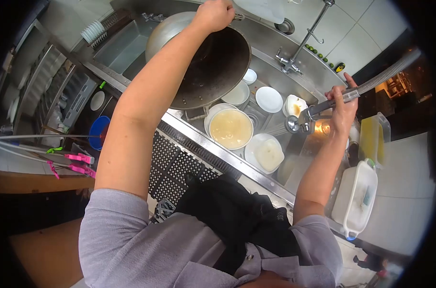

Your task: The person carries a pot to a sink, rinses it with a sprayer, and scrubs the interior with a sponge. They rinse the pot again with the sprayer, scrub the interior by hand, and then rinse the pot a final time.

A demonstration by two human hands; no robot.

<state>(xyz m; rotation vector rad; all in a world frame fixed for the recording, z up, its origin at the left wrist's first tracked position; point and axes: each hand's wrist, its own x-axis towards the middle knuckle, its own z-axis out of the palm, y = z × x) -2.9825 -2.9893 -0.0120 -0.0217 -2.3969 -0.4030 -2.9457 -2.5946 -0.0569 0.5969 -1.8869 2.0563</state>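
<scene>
My left hand [215,14] is closed on the far handle of a large two-handled wok [223,62], dark inside and tilted over the sink's edge. A few small bits cling to its inner wall. At the right, my right hand [343,108] grips a sprayer [318,109] on a flexible metal hose [390,72]. A pale streak, apparently water, runs from its head toward the dishes. Below the wok stands a round pan [231,128] of cloudy, yellowish liquid. Around it lie a white plate [269,99], a white bowl [294,105] with brown residue and a stacked white dish [268,154].
A faucet [290,62] rises behind the metal sink, with small green fruits [318,52] along the ledge. White [357,197] and yellow [371,137] tubs stand at the right. To the left are a second basin [127,53], a blue bowl [99,132] and pink-handled tools [81,163].
</scene>
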